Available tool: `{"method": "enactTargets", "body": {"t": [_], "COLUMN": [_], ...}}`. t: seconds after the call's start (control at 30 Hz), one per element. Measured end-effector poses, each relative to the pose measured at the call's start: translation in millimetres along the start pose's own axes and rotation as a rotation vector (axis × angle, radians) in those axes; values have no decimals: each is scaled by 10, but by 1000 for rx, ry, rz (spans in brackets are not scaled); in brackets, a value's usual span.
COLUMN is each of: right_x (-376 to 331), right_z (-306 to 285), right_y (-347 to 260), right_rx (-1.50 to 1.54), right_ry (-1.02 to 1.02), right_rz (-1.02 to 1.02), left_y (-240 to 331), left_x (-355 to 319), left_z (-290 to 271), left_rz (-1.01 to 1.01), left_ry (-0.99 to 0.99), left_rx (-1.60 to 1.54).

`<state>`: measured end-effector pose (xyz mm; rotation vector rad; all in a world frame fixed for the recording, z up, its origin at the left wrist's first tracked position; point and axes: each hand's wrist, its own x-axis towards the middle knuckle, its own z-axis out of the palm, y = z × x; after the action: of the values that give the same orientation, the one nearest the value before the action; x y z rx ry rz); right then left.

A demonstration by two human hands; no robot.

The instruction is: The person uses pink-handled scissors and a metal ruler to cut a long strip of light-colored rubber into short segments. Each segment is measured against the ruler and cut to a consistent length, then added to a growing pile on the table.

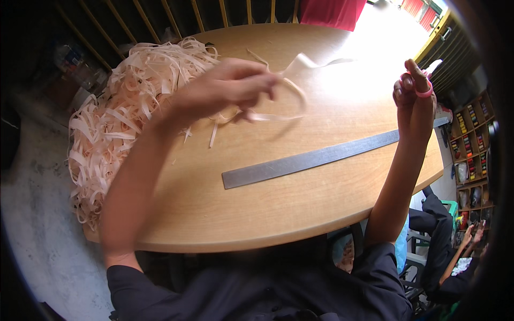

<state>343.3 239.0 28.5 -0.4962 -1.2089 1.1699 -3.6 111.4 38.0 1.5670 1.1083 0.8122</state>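
Observation:
My left hand [230, 85] is raised above the round wooden table [257, 214], its fingers closed on a pale thin strip [297, 88] that loops and trails toward the far right. A big heap of similar pale strips [118, 117] lies on the table's left side, just behind and left of that hand. My right hand [413, 88] is lifted at the right edge of the table, gripping pink-handled scissors [425, 88]; their blades are mostly hidden. Between the hands lies a long steel ruler [310, 159], flat and slanted.
Wooden slats [160, 18] stand behind the table. A red cloth [329, 12] hangs at the far edge. Shelves with small colourful items [471, 150] stand at the right. Another person sits low at the right, a hand [471, 235] showing. Grey floor [37, 224] lies to the left.

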Motion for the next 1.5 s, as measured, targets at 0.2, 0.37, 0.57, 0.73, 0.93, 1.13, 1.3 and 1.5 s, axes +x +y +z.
{"method": "enactTargets", "body": {"t": [0.2,0.37,0.57,0.73,0.93,1.13,1.3,1.5], "right_x": [-7,-172,-450,-609,-604,-644,-639,-623], "right_z": [-56,265,773,1023,1094,1083,1067,992], "right_y": [22,34,165,209,209,236,283,245], "right_rx": [-168,-313,-551,-741,-794,-778,-786,-896], "right_ry": [25,-280,-735,-899,-918,-927,-944,-955], "right_rz": [-18,384,694,904,959,947,938,895], "left_y": [572,884,452,48,563,668,-19,-590], "left_x": [-1211,-2185,-2916,-2828,-2345,-1767,-927,-657], "left_z": [-786,-1068,-969,-430,471,823,1068,1033], "left_rz": [-209,-355,-870,-439,-686,-90,60,258], "left_ry": [356,607,762,849,1144,820,293,303], "left_rx": [464,706,721,1402,1077,1526,896,902]}}
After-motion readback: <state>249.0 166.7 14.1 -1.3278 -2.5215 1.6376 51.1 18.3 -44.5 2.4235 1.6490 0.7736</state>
